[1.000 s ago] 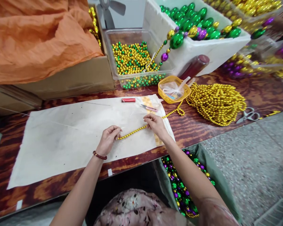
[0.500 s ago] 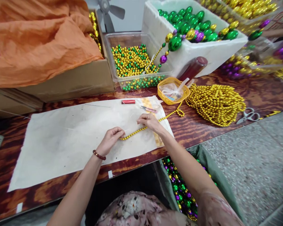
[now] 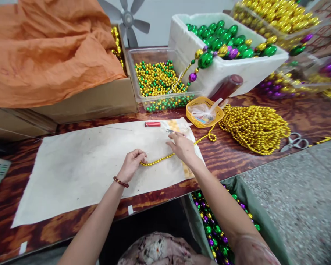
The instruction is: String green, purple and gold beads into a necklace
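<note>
Fingers (image 3: 138, 153) of the left hand (image 3: 129, 166) were pinched on one end of a strand of shiny round gold beads (image 3: 157, 161), so that side was sorted. Right hand (image 3: 182, 148) was what changed: a second earlier its fingers were bunched at the strand, and now they'd opened up and shifted away to the small metal snips (image 3: 170, 131). Couldn't tell if they were actually touching the snips, cos the hand covered most of them. My read is the strand was down to one-handed holding while the right went over to the tool.

Strand itself lay on the off-white rectangular cloth (image 3: 82, 173) on the dark red-brown wood-grain worktop (image 3: 55, 230). It seemed to run under the right hand, coming out the far side and ending in a little loop near the yellow openwork plastic basket (image 3: 192, 120).

Writing-wise, not much luck. A tan panel with red printing (image 3: 328, 27) sat at the top right, too blurry to read. Faint marks showed on the crumpled orange cloth (image 3: 52, 55), also illegible. Couldn't make out any brand on the small red cylinder (image 3: 152, 124) either.
</note>
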`<state>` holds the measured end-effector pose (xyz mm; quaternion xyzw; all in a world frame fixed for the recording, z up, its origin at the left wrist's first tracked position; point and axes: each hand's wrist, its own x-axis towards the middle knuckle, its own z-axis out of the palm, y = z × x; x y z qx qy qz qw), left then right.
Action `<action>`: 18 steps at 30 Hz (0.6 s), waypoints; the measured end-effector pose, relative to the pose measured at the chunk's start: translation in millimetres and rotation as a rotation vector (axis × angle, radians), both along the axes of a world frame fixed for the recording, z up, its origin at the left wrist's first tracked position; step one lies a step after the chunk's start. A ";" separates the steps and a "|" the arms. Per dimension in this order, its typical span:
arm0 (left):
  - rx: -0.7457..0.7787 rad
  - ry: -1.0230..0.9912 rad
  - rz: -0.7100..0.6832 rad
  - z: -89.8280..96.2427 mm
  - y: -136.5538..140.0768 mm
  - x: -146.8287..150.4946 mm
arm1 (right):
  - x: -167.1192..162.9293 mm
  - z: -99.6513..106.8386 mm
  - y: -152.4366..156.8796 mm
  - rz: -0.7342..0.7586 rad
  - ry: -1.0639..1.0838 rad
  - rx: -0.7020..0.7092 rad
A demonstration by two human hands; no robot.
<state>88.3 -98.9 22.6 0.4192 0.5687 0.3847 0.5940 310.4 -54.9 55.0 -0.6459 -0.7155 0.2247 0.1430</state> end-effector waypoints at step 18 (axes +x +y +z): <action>0.149 -0.090 0.091 4.0 -5.1 9.9 | -37.6 -20.9 -36.9 0.077 1.339 -0.589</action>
